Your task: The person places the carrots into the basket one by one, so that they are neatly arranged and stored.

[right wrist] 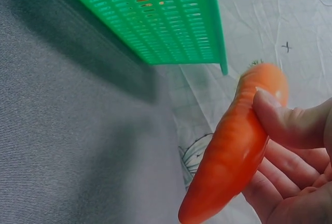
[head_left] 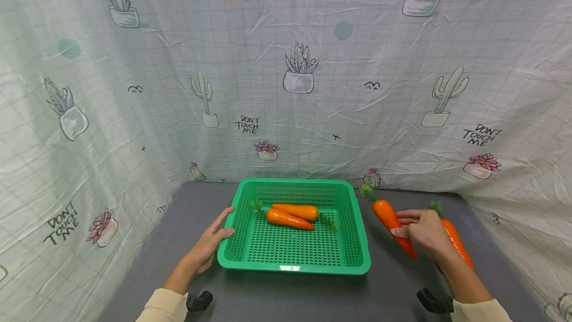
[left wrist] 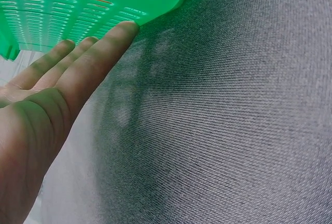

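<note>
The right hand [head_left: 426, 232] holds a carrot [head_left: 393, 221] above the gray table [head_left: 178, 232], just to the right of the green basket [head_left: 357, 222]. The thumb [right wrist: 285, 120] presses on the upper side of the carrot and the other fingers curl under it, so the carrot is pinched between them. Its leafy end points away from the person. Behind the fingers, a second carrot [head_left: 456, 242] lies on the table. The left hand [head_left: 207, 247] rests flat, fingers straight and close together, with the fingertips [left wrist: 124, 29] touching the left wall of the basket. Beyond these fingertips, inside the basket, lie two carrots [head_left: 292, 215] side by side.
</note>
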{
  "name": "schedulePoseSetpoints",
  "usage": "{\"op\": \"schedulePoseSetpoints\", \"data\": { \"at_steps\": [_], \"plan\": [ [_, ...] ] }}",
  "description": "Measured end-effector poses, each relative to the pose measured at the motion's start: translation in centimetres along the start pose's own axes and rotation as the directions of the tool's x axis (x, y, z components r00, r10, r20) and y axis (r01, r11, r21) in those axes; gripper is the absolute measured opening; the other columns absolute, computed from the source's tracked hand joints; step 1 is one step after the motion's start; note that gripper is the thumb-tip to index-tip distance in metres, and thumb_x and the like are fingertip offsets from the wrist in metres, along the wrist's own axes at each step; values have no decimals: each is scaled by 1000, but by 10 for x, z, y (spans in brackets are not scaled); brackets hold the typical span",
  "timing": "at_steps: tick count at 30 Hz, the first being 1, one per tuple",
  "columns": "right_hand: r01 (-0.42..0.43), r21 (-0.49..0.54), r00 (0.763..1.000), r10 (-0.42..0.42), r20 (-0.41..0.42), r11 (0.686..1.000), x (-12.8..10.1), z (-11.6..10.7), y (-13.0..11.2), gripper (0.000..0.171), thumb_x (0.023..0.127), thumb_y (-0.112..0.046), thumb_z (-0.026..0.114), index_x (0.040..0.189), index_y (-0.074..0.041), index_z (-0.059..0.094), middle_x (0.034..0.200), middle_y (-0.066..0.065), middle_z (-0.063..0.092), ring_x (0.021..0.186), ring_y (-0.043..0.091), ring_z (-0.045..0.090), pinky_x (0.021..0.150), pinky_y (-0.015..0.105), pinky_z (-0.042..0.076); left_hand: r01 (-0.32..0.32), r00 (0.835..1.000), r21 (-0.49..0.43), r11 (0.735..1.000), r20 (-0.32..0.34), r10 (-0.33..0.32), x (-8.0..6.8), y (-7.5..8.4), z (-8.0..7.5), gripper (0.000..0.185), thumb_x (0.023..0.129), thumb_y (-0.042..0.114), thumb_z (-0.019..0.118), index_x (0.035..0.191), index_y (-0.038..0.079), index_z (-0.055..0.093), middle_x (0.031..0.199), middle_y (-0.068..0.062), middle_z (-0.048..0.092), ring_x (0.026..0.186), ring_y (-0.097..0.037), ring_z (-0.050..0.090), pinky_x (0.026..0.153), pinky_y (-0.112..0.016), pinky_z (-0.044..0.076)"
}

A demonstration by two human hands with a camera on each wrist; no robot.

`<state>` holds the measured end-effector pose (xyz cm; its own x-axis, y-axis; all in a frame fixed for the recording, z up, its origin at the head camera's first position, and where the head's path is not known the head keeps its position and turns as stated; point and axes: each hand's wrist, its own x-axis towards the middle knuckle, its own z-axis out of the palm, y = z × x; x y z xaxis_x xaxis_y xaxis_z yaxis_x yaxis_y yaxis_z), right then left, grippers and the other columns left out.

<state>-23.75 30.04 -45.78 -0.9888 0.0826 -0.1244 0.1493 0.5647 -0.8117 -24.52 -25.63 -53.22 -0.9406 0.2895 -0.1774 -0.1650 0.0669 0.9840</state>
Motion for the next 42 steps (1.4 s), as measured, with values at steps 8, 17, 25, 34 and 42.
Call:
{"op": "schedulePoseSetpoints", "data": {
  "at_steps": [8,17,25,34,42],
  "plan": [
    [25,19,1000,-26,12,999,0,2,-6,56,82,-3,84,131,16,64,120,31,73,98,30,76,81,40,63,-4,1000,1,1000,1,4,0,2,0,72,107,24,52,168,33,14,163,-31,27,119,-29,66,87,-42,58],
    [63,8,998,-63,18,998,1,6,-9,56,81,-5,86,128,15,65,118,31,73,99,31,75,80,41,63,-1,1000,3,1000,-11,1,1,0,0,72,106,23,53,167,34,16,166,-26,23,122,-29,64,89,-39,57],
    [86,21,995,-86,46,996,3,9,-13,57,81,-6,86,130,15,64,119,31,73,100,32,76,82,41,63,-3,1000,8,1000,-21,4,1,-1,0,71,106,23,53,167,34,18,166,-25,23,122,-29,63,89,-39,57],
    [90,-5,993,-89,77,996,3,10,-20,57,82,-10,86,131,11,66,125,31,71,110,37,72,85,44,62,9,999,-7,1000,-46,-10,1,-3,3,72,105,25,57,166,39,20,166,-23,27,118,-26,66,88,-40,58],
    [121,8,987,-121,102,993,5,13,-29,56,83,-11,86,132,10,66,125,29,72,106,35,74,86,45,62,4,999,8,1000,-46,-4,2,-3,2,70,106,24,54,165,40,21,171,-18,15,119,-27,65,88,-39,57]
  ]
}}
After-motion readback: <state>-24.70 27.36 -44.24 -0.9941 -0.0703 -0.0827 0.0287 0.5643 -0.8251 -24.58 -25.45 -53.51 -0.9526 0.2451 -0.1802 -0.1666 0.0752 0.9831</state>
